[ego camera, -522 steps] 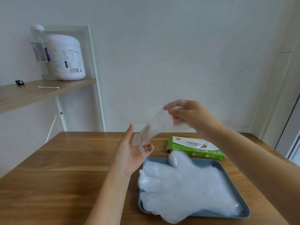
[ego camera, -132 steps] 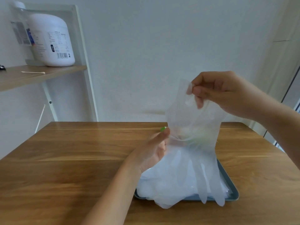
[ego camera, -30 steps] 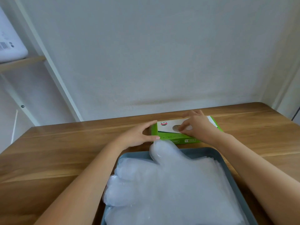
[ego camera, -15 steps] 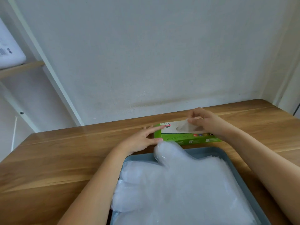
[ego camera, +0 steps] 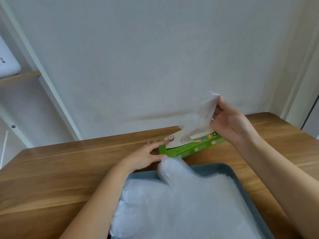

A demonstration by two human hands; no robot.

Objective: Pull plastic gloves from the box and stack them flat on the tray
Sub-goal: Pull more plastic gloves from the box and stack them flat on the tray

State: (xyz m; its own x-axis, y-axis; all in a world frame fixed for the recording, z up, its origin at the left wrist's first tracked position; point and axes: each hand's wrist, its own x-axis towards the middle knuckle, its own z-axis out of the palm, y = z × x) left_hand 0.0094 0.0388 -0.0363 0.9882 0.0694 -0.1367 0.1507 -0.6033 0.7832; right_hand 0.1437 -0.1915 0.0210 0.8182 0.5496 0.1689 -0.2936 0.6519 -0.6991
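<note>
Pulling glove (ego camera: 198,118) from box (ego camera: 188,145) at 12 o'clock: our right hand (ego camera: 229,121) pinches film, left hand (ego camera: 146,156) open, bracing box. Next: free it, spread flat onto stack (ego camera: 181,204) in tray (ego camera: 229,171) at 6.

A wooden table (ego camera: 51,178) carries a green glove box (ego camera: 189,149) near its far edge by the wall. Just in front of the box sits a grey-blue tray (ego camera: 231,173). To the left of the box, a hand (ego camera: 145,156) rests on the tabletop, fingertips touching the box's left end.
</note>
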